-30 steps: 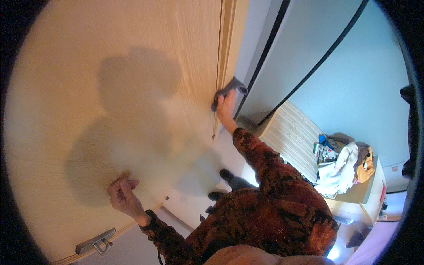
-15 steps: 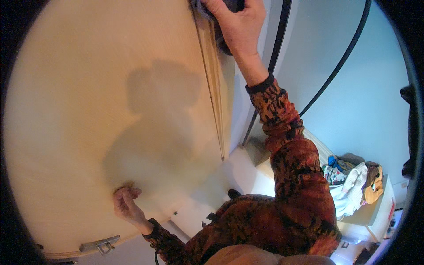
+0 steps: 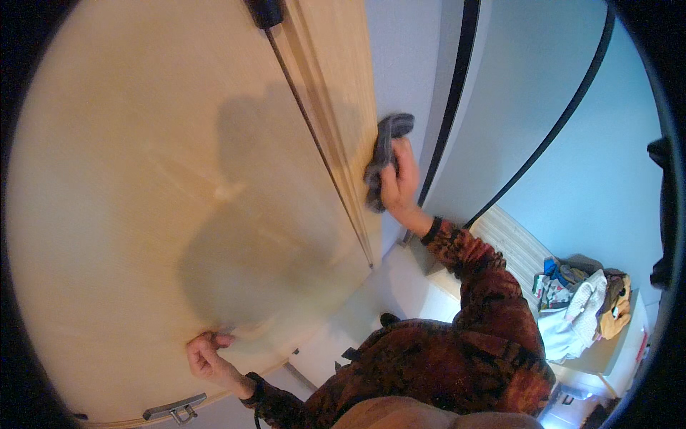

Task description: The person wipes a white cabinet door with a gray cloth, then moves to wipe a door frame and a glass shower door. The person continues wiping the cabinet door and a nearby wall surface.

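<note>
Head view: our right hand [image 3: 401, 177] grips grey cloth [image 3: 392, 129], now lower along the door frame [image 3: 349, 93], shifting work there; left hand's [image 3: 210, 357] hold unclear.

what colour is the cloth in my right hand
The cloth in your right hand is dark grey, seen best in the head view.

Right hand [image 3: 401, 179] up at the pale wooden frame [image 3: 348, 136], gripping a grey cloth [image 3: 386, 151], slightly blurred, right at the edge! Down on the left, the left hand [image 3: 207, 356] with fingers curled in, close by the door [image 3: 114, 186]; whether it touches, can't tell. A shadow [image 3: 264, 229] spreads across the wood, a metal handle [image 3: 175, 407] sits low, and over on the right, clothes [image 3: 582, 304] lie heaped.
</note>
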Available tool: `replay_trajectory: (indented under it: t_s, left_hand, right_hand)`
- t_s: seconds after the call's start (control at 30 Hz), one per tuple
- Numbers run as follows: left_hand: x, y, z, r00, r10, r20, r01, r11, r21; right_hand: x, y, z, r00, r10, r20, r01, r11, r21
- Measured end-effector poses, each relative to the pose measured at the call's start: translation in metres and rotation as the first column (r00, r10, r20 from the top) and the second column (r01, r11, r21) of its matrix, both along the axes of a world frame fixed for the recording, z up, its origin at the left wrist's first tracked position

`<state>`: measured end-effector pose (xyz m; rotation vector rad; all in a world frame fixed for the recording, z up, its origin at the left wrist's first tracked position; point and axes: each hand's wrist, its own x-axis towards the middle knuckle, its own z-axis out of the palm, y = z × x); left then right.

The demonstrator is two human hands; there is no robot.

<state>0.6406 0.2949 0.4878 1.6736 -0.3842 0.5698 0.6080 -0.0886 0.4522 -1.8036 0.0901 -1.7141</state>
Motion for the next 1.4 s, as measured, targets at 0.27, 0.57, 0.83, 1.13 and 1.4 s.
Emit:
replay_trajectory:
  t_s: [0.27,0.57,0.83,1.13,1.4]
  left_hand:
    - [0.000,0.006,0.001,0.998,-0.042,0.048,0.041,0.999,0.026]
    - [-0.002,0.003,0.000,1.000,0.025,0.013,-0.025,0.999,-0.025]
    - [0.003,0.007,-0.003,0.999,0.024,0.027,-0.022,0.999,-0.043]
    - [-0.001,-0.002,-0.004,0.997,0.070,-0.015,-0.071,0.994,-0.081]
    - [-0.005,-0.003,-0.001,0.999,0.021,-0.042,-0.025,0.995,-0.100]
  right_hand:
    - [0.037,-0.052,0.213,0.945,0.043,0.326,0.088,0.922,-0.377]
    - [0.033,-0.028,0.185,0.939,-0.103,0.329,0.215,0.920,-0.327]
    - [-0.015,0.003,-0.007,0.989,-0.013,-0.148,0.002,0.997,-0.073]
    - [-0.020,0.045,0.034,0.983,0.009,-0.182,-0.048,0.977,-0.209]
    - [0.055,0.124,0.081,0.984,0.176,-0.026,-0.151,0.752,-0.641]
